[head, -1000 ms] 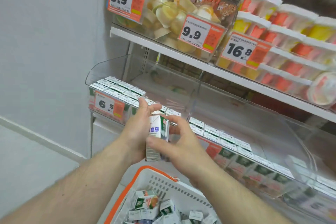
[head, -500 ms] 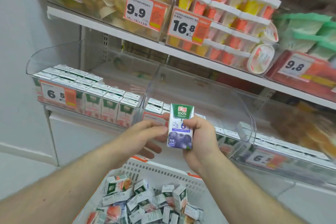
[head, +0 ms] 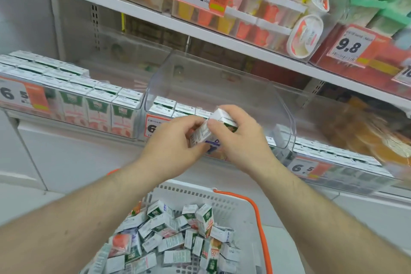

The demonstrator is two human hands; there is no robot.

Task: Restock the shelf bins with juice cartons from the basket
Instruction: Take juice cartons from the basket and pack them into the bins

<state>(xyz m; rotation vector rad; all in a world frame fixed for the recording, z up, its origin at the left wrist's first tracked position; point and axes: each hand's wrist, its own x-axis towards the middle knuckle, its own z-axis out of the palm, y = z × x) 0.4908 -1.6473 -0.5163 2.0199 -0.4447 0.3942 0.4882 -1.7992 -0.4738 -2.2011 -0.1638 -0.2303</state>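
Both hands on one small white-and-green juice carton [head: 219,128], tilted, held in front of the middle clear plastic shelf bin [head: 222,87]. Left hand [head: 175,142] fingers curl round its lower end; right hand [head: 239,138] grips the top, thumb across the face. White slotted plastic basket with orange rim [head: 224,200] sits below, holding a loose pile of cartons. Left clear bin [head: 73,100] holds upright rows behind a 6.5 price tag [head: 23,95].

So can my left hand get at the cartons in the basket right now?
Probably not yet: the left hand and right hand both grip one carton. The basket below lies open, nothing covering it.
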